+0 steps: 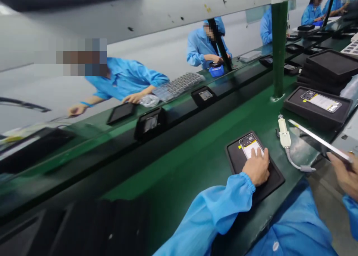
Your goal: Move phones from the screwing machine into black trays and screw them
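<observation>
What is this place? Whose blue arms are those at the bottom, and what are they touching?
The camera sits on a person's head, so the blue sleeves at the bottom are that person's own arms. They sit at a long green workbench. Their left hand presses on an opened phone lying in a black tray. Their right hand holds a thin flat panel in the air. Between them lies a small white tool with a grey cable. Another phone rests in a second black tray farther back. Other people in blue coats work across a black belt.
</observation>
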### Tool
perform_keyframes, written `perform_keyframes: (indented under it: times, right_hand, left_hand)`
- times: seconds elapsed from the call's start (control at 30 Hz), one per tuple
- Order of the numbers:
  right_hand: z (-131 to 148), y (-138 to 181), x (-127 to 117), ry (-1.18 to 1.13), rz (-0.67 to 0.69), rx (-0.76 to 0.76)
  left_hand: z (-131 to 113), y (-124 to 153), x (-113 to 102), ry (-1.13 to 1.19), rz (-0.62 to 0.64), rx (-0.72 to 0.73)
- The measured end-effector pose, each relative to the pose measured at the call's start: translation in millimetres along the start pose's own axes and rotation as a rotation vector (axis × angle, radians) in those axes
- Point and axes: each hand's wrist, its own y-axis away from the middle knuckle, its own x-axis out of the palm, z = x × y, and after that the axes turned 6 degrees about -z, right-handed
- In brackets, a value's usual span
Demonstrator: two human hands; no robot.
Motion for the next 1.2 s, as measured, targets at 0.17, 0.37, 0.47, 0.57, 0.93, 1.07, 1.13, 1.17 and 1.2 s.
perform_keyframes:
  times: [0.17,0.37,0.47,0.57,0.93,1.07,1.13,1.17,1.2]
  right_hand:
    - [40,-11,34,-0.316,0.105,0.017]
    - [56,7,60,-0.516,0.201,-0.115]
    - [76,18,95,-0.558,0.250,-0.301]
    - [91,30,133,-0.486,0.292,-0.476]
    - [82,35,154,-0.608,0.763,-0.505]
    - [66,6,137,-0.796,0.823,0.019]
    - [60,-12,125,-0.940,0.700,0.361]
    - [58,-21,119,-1.009,0.637,0.525]
    - [57,-29,112,-1.061,0.579,0.676]
  left_hand:
    - [-4,9,3,0.002,-0.053,0.040]
    - [49,36,-27,0.254,-0.469,-0.286]
    - [86,56,-35,0.602,-0.819,-0.541]
    - [102,78,-34,1.011,-1.056,-0.660]
    - [74,93,-31,1.709,-1.123,-0.652]
    - [50,80,-25,1.685,-1.112,-0.558]
    - [29,71,-18,1.542,-1.138,-0.478]
    - [17,65,-14,1.469,-1.123,-0.438]
    - [4,60,-11,1.422,-1.077,-0.399]
